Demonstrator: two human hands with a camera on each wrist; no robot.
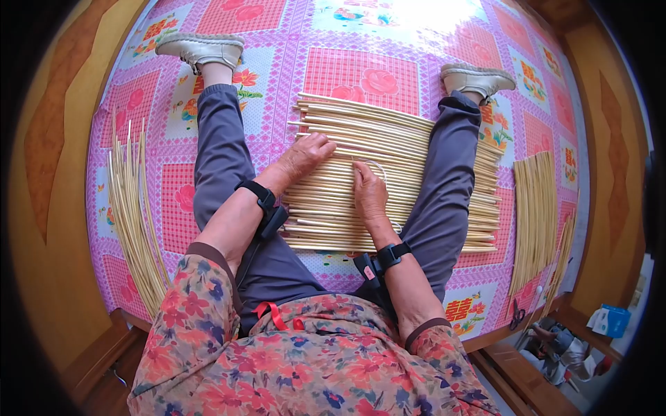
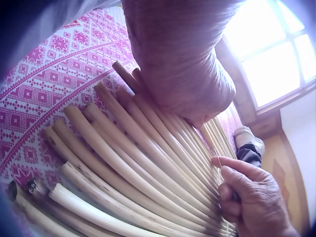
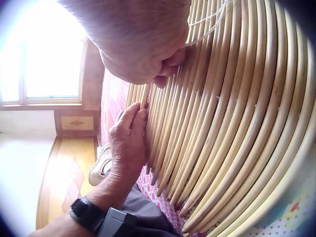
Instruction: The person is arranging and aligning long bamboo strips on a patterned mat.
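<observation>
A wide row of pale, peeled stalks [image 1: 333, 201] lies side by side between the person's outstretched legs. On the left part of this row rests the left hand [image 1: 307, 154], its fingers stretched over the stalks; in the right wrist view the left hand [image 3: 129, 140] presses along them near their ends. To its right, the right hand [image 1: 370, 191] pinches a thin white string between thumb and forefinger, close over the stalks. The string [image 3: 217, 22] loops beside that hand in the right wrist view. The right hand's pinch [image 2: 224, 165] also shows in the left wrist view.
Loose stalks lie in a bundle [image 1: 132, 208] at the left and another bundle [image 1: 534, 215] at the right. Black scissors [image 1: 517, 315] lie near the right front edge. Both legs flank the row, over a pink patterned cloth [image 1: 184, 197]. A blue box [image 1: 610, 321] stands beyond.
</observation>
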